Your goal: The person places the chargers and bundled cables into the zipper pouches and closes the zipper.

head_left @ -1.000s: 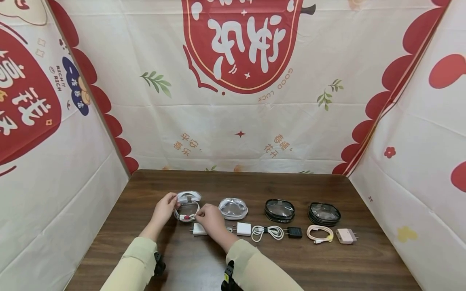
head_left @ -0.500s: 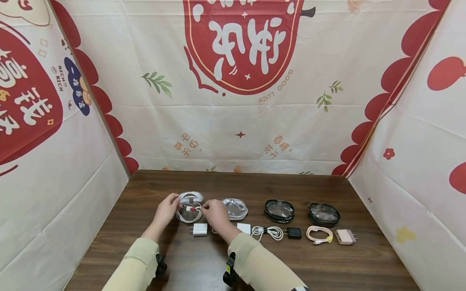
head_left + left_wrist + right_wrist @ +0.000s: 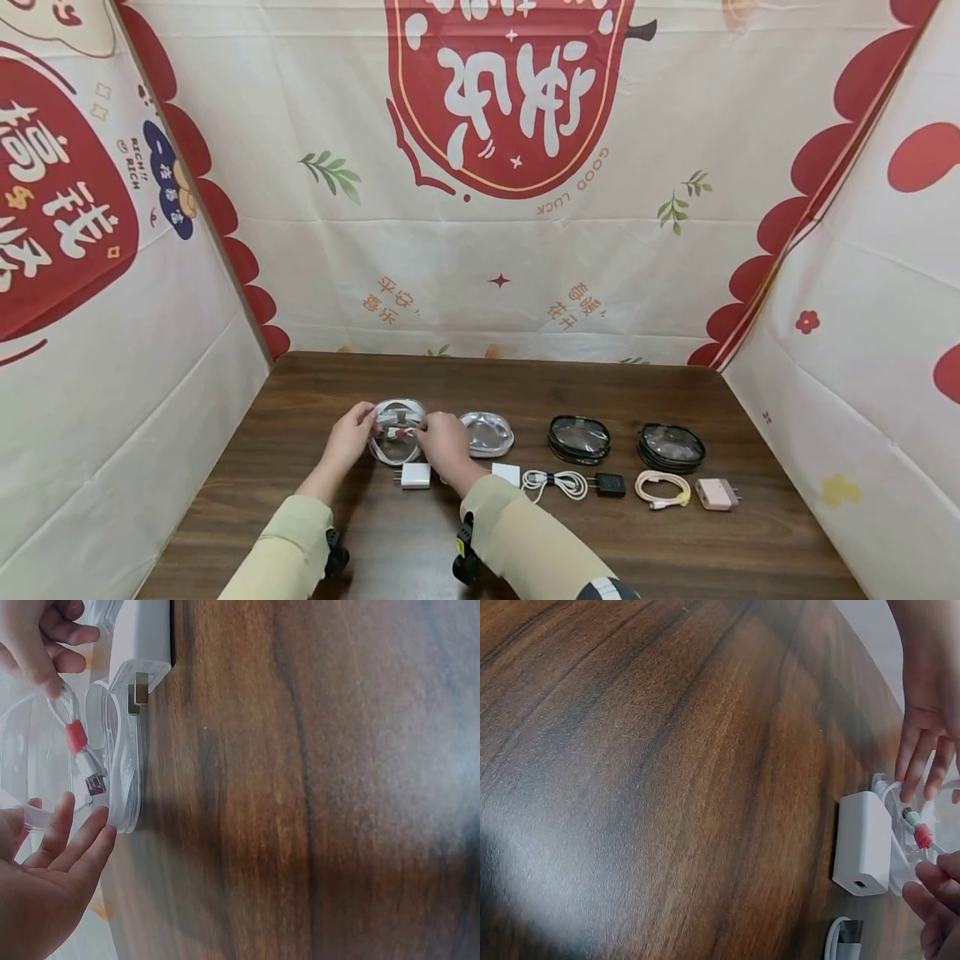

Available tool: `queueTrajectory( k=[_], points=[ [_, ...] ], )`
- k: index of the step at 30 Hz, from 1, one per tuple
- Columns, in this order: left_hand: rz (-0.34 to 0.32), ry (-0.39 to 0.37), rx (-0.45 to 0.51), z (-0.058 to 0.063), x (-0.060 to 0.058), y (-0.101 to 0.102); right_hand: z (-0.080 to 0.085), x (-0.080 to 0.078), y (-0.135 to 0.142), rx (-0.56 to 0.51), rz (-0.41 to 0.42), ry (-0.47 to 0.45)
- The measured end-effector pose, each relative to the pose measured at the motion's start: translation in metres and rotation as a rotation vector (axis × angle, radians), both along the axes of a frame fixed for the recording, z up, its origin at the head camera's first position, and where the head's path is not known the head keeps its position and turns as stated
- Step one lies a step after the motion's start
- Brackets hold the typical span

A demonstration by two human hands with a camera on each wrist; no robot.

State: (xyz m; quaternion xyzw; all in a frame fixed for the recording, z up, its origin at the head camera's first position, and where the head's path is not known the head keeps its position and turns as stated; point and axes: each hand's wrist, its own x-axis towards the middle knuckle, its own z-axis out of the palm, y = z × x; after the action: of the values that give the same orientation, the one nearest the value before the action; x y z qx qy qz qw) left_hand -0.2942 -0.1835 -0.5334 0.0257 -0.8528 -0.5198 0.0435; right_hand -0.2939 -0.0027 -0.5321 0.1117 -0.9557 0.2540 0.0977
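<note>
At the left of the table a clear round zip case (image 3: 397,452) with white trim lies with its lid raised. My left hand (image 3: 349,437) pinches the edge of that lid between thumb and fingers, the other fingers spread by the rim. My right hand (image 3: 447,442) pinches a white charging cable (image 3: 91,766) by a loop, over the case's opening. A red tie (image 3: 76,737) wraps the cable just behind its metal plug, which points toward my left fingers. In front of the case lies a white charger plug (image 3: 864,844).
To the right stand a second clear case (image 3: 491,435) and two black-rimmed clear cases (image 3: 579,437). Before them lie another white charger (image 3: 506,474), a coiled white cable (image 3: 555,482), a black charger (image 3: 610,484), a pinkish cable (image 3: 662,489) and a pink charger (image 3: 717,494).
My right hand has carried the cable's plug end from the case's front rim back over its opening, uncovering the white charger in front. My left hand stays at the lid.
</note>
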Motion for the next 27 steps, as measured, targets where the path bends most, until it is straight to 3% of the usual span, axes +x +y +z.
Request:
queueTrajectory(
  k=[17,27],
  points=[
    [-0.030,-0.003,-0.035,0.0002,0.0018,0.0043,-0.0063,-0.0032,-0.0005,0.028,-0.015,-0.024],
    [-0.011,-0.006,-0.029,-0.0004,0.0017,0.0039,-0.0097,-0.0062,-0.0030,0.092,-0.025,-0.012]
  ],
)
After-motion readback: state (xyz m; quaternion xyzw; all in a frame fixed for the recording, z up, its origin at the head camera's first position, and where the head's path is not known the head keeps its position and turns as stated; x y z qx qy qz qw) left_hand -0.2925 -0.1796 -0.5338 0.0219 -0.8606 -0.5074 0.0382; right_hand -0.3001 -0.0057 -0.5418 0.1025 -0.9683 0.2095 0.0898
